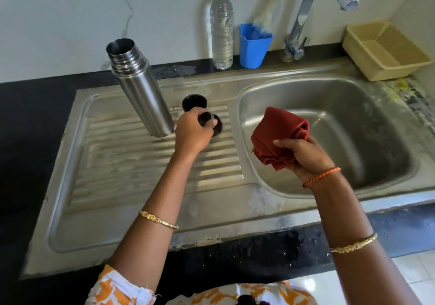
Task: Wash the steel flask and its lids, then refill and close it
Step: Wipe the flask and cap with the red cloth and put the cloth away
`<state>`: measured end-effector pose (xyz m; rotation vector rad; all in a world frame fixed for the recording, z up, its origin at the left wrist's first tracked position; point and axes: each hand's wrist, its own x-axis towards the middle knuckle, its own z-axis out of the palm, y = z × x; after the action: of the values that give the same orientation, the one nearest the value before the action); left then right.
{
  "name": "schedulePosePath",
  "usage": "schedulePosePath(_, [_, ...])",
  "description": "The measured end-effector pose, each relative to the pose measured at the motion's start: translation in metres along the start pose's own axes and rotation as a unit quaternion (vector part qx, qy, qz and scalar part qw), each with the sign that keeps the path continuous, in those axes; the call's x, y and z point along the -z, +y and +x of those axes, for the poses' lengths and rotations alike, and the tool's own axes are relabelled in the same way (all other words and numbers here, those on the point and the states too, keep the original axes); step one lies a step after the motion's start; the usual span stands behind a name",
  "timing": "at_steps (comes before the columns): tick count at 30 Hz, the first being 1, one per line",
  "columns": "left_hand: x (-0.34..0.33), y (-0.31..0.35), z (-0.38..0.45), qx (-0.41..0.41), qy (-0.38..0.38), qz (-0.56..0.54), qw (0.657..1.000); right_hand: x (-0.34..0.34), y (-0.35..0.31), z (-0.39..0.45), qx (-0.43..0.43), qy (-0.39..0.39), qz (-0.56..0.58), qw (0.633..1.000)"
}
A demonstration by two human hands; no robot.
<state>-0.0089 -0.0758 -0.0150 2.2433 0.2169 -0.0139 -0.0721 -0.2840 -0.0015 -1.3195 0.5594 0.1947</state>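
Flask [141, 88] (upright) beside left hand [191, 132]

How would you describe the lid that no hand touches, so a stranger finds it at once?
Start at the ribbed draining board left of the sink basin. Beside the foot of the open steel flask stands a small dark lid. Unlike the other lid, in the left hand, it stands alone.

black stone tabletop [30, 125] holds inset steel sink unit [150, 213] | ribbed drainboard [122, 163]: upright open steel flask [141, 92], black round lid [194, 102] | back edge: clear plastic water bottle [221, 29], blue plastic cup [254, 45], cream plastic basket [386, 50]
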Motion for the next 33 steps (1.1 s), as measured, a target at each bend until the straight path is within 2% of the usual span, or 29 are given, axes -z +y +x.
schedulePosePath(2, [-0.004, 0.024, -0.005, 0.064, -0.052, -0.203, 0.976, 0.000, -0.010, -0.008, 0.075, 0.024, -0.064, 0.995])
schedulePosePath(4, [-0.012, 0.046, -0.013, 0.112, -0.095, -0.313, 0.938, -0.005, -0.018, -0.019, 0.200, 0.028, -0.142, 0.969])
schedulePosePath(6, [-0.026, 0.063, -0.021, 0.144, -0.120, -0.360, 0.914, -0.008, -0.017, -0.031, 0.327, 0.002, -0.247, 0.912])
schedulePosePath(7, [-0.034, 0.072, -0.025, 0.162, -0.133, -0.383, 0.900, -0.008, -0.011, -0.035, 0.363, 0.011, -0.311, 0.878])
schedulePosePath(10, [-0.057, 0.093, -0.039, 0.187, -0.143, -0.428, 0.873, -0.001, 0.010, -0.039, 0.402, 0.100, -0.439, 0.797])
schedulePosePath(13, [-0.076, 0.106, -0.050, 0.151, -0.137, -0.447, 0.871, 0.017, 0.012, -0.031, 0.419, 0.139, -0.489, 0.753])
schedulePosePath(15, [-0.088, 0.113, -0.054, 0.119, -0.148, -0.475, 0.859, 0.034, -0.006, -0.024, 0.403, 0.126, -0.497, 0.758])
schedulePosePath(17, [-0.098, 0.116, -0.055, 0.087, -0.167, -0.503, 0.843, 0.050, -0.035, -0.013, 0.359, 0.099, -0.483, 0.793])
schedulePosePath(19, [-0.106, 0.117, -0.057, 0.048, -0.192, -0.519, 0.832, 0.068, -0.068, 0.001, 0.304, 0.018, -0.413, 0.859])
schedulePosePath(20, [-0.110, 0.118, -0.059, 0.029, -0.199, -0.524, 0.828, 0.078, -0.084, 0.008, 0.248, -0.042, -0.363, 0.897])
schedulePosePath(21, [-0.114, 0.119, -0.059, 0.014, -0.203, -0.533, 0.821, 0.087, -0.097, 0.014, 0.188, -0.094, -0.321, 0.923])
schedulePosePath(22, [-0.117, 0.122, -0.059, 0.003, -0.202, -0.541, 0.816, 0.093, -0.105, 0.017, 0.157, -0.131, -0.298, 0.933])
schedulePosePath(23, [-0.121, 0.124, -0.057, 0.002, -0.194, -0.549, 0.813, 0.096, -0.108, 0.019, 0.167, -0.136, -0.295, 0.931])
schedulePosePath(25, [-0.130, 0.132, -0.052, 0.021, -0.165, -0.560, 0.811, 0.092, -0.101, 0.019, 0.264, -0.061, -0.343, 0.899])
schedulePosePath(28, [-0.143, 0.140, -0.043, 0.088, -0.136, -0.588, 0.792, 0.075, -0.057, 0.007, 0.369, 0.069, -0.474, 0.796])
schedulePosePath(30, [-0.147, 0.141, -0.040, 0.122, -0.151, -0.587, 0.786, 0.070, -0.034, 0.003, 0.410, 0.104, -0.517, 0.744])
schedulePosePath(31, [-0.149, 0.141, -0.039, 0.128, -0.159, -0.588, 0.783, 0.072, -0.032, 0.008, 0.422, 0.106, -0.521, 0.734])
schedulePosePath(33, [-0.155, 0.135, -0.036, 0.109, -0.162, -0.611, 0.767, 0.079, -0.047, 0.021, 0.418, 0.077, -0.513, 0.746])
